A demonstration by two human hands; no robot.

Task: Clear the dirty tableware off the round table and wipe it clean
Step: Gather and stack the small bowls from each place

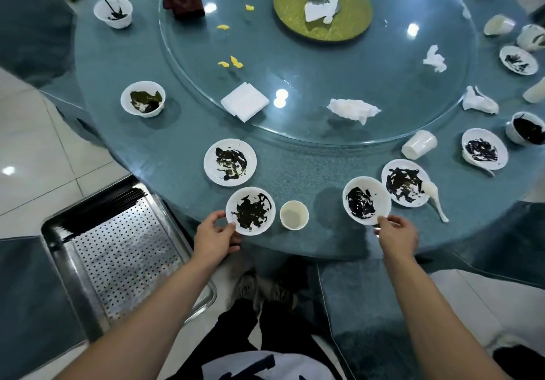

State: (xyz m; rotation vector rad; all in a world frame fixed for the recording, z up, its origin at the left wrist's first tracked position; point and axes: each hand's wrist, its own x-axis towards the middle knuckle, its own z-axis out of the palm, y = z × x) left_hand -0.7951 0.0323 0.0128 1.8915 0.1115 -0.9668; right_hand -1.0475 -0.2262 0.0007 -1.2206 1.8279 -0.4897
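- White, sauce-smeared plate (pixel 250 211) at the table's (pixel 309 170) near edge: my left hand (pixel 213 236) pinches its left rim.
- My right hand (pixel 398 236) pinches the dirty bowl's (pixel 366 200) near rim.
- Steel tray (pixel 118 250) lies left, nearer my left hand.

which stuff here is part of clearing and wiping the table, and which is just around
Part of the job:
- left hand holding a dirty plate
- right hand holding a dirty bowl
- cup
- spoon
- crumpled napkins
- dark cloth
- metal tray

Just around:
- chair covers
- floor tiles
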